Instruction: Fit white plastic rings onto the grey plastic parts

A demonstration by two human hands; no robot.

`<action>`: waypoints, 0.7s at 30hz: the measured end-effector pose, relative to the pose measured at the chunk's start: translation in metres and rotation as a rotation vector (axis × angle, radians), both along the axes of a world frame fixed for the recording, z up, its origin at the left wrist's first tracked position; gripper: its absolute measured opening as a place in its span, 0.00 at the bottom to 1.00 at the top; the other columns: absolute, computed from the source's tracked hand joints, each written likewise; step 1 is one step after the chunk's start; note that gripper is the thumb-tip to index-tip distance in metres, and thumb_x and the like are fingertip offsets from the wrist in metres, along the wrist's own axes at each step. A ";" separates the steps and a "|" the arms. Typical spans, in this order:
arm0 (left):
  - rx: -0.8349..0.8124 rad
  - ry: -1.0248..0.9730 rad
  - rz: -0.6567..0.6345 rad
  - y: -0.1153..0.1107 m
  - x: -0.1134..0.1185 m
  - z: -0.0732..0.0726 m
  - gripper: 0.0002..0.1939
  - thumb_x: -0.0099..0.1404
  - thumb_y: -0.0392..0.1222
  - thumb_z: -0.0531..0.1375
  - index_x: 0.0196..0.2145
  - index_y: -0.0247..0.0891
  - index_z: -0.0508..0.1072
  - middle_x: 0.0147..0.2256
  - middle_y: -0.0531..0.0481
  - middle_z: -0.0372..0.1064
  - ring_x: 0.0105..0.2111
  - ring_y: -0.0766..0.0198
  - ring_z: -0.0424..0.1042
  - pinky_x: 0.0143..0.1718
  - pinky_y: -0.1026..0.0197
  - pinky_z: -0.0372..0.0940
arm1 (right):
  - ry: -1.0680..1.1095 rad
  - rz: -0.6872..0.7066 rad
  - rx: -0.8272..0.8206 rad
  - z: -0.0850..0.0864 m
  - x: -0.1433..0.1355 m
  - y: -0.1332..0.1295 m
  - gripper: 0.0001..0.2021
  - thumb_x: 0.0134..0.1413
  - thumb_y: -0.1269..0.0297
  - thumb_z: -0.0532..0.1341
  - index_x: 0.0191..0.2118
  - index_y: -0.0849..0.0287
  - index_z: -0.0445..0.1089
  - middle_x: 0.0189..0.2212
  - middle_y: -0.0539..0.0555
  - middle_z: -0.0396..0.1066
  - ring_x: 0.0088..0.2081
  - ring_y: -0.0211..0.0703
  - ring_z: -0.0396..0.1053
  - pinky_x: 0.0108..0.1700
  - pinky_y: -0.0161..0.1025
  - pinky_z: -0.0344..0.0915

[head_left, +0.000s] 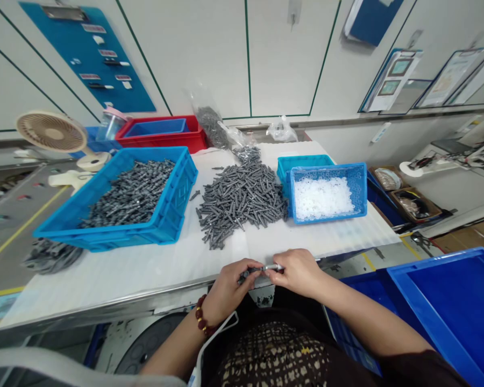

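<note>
My left hand (236, 279) is closed on a small dark grey ribbed part (248, 273), pinched between thumb and fingers at the table's front edge. Facing it, my right hand (298, 271) grips a slim, pale silvery rod-like piece (272, 267). The two pieces meet end to end between the hands; whether they are joined is too small to tell. Just beyond lies a pile of similar grey ribbed parts (242, 196) on the white-covered table (165, 274). Small white ring-like pieces (322, 196) fill a tilted blue bin (331, 219) to its right.
A large blue crate (116, 234) of grey parts stands on the left, near a fan (52, 131). Behind are a red bin (165, 145) and a plastic bag (212, 126) of parts. Blue crates (447, 301) sit low at my right. A teal bin (302, 160) adjoins the tilted one.
</note>
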State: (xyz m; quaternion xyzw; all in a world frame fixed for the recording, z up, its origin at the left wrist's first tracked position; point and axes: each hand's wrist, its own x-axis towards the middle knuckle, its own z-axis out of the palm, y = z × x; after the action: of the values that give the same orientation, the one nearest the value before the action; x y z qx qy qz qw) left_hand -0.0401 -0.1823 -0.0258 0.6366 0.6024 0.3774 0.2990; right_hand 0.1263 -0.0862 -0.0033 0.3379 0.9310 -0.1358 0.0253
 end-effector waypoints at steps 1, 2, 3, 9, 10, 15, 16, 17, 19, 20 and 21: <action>0.002 -0.005 0.007 0.000 0.000 -0.001 0.12 0.65 0.44 0.52 0.38 0.36 0.72 0.25 0.52 0.72 0.20 0.69 0.68 0.29 0.66 0.65 | -0.004 -0.012 -0.002 0.000 -0.001 0.000 0.18 0.53 0.49 0.56 0.28 0.58 0.72 0.26 0.54 0.74 0.29 0.42 0.69 0.27 0.34 0.49; 0.003 -0.013 0.014 0.000 -0.001 -0.001 0.11 0.65 0.43 0.52 0.38 0.36 0.71 0.26 0.52 0.72 0.20 0.69 0.68 0.29 0.66 0.65 | -0.005 -0.019 -0.009 0.000 -0.001 0.001 0.17 0.53 0.50 0.55 0.28 0.58 0.72 0.26 0.54 0.74 0.29 0.42 0.69 0.28 0.34 0.50; 0.003 -0.023 0.026 -0.001 -0.002 0.000 0.11 0.65 0.43 0.52 0.37 0.36 0.71 0.26 0.51 0.73 0.20 0.69 0.68 0.29 0.66 0.65 | -0.001 -0.024 -0.019 -0.001 -0.001 0.002 0.17 0.54 0.51 0.55 0.28 0.58 0.72 0.26 0.54 0.74 0.29 0.43 0.70 0.28 0.34 0.51; 0.195 0.129 0.308 0.002 -0.055 0.032 0.10 0.63 0.43 0.53 0.33 0.37 0.71 0.28 0.50 0.73 0.22 0.68 0.68 0.29 0.66 0.65 | 0.240 0.027 -0.148 -0.018 0.009 0.014 0.13 0.59 0.62 0.48 0.37 0.58 0.69 0.32 0.54 0.74 0.33 0.44 0.71 0.34 0.36 0.61; 0.268 0.214 0.414 0.005 -0.074 0.044 0.10 0.62 0.44 0.54 0.32 0.37 0.71 0.28 0.50 0.73 0.25 0.67 0.69 0.31 0.65 0.65 | 0.296 0.048 -0.166 -0.022 0.010 0.017 0.14 0.59 0.62 0.47 0.41 0.58 0.68 0.36 0.56 0.74 0.37 0.45 0.71 0.38 0.37 0.63; 0.335 0.621 0.909 0.030 -0.176 0.100 0.10 0.56 0.46 0.60 0.31 0.36 0.70 0.33 0.45 0.72 0.36 0.57 0.71 0.41 0.56 0.65 | 0.359 0.133 -0.241 -0.032 0.009 0.020 0.17 0.60 0.58 0.47 0.46 0.56 0.68 0.43 0.57 0.72 0.43 0.47 0.71 0.44 0.41 0.66; 0.282 0.659 0.943 0.037 -0.192 0.106 0.13 0.53 0.45 0.63 0.34 0.36 0.70 0.36 0.43 0.72 0.38 0.54 0.70 0.43 0.53 0.65 | 0.351 0.136 -0.244 -0.031 0.008 0.019 0.17 0.60 0.57 0.47 0.46 0.56 0.68 0.43 0.57 0.72 0.43 0.48 0.71 0.43 0.41 0.66; 0.212 0.685 0.939 0.042 -0.206 0.111 0.18 0.50 0.45 0.65 0.37 0.35 0.70 0.40 0.40 0.71 0.42 0.51 0.69 0.46 0.51 0.63 | 0.346 0.136 -0.243 -0.030 0.008 0.018 0.18 0.60 0.56 0.47 0.47 0.55 0.68 0.44 0.56 0.72 0.44 0.48 0.71 0.44 0.41 0.67; 0.153 0.695 0.932 0.050 -0.221 0.115 0.27 0.45 0.44 0.68 0.43 0.32 0.68 0.46 0.34 0.68 0.48 0.45 0.66 0.50 0.45 0.60 | 0.343 0.128 -0.232 -0.028 0.008 0.017 0.19 0.60 0.55 0.47 0.48 0.55 0.68 0.45 0.56 0.72 0.45 0.48 0.70 0.45 0.42 0.67; 0.145 0.702 0.929 0.052 -0.221 0.114 0.30 0.46 0.44 0.68 0.46 0.29 0.66 0.49 0.30 0.65 0.51 0.42 0.62 0.52 0.42 0.57 | 0.338 0.123 -0.226 -0.027 0.008 0.017 0.19 0.61 0.55 0.46 0.49 0.55 0.68 0.45 0.56 0.72 0.45 0.49 0.70 0.45 0.42 0.66; 0.156 0.709 0.931 0.052 -0.216 0.112 0.32 0.49 0.44 0.66 0.48 0.26 0.64 0.53 0.27 0.61 0.54 0.39 0.58 0.54 0.40 0.54 | 0.333 0.115 -0.218 -0.025 0.008 0.017 0.19 0.61 0.56 0.47 0.50 0.55 0.67 0.46 0.57 0.72 0.46 0.49 0.70 0.46 0.43 0.66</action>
State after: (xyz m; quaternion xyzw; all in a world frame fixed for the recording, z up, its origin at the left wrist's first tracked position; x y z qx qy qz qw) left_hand -0.2565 -0.1301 0.0863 0.4126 0.8522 0.2761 -0.1654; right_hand 0.1342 -0.0695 -0.0287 0.2525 0.9198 -0.2880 -0.0847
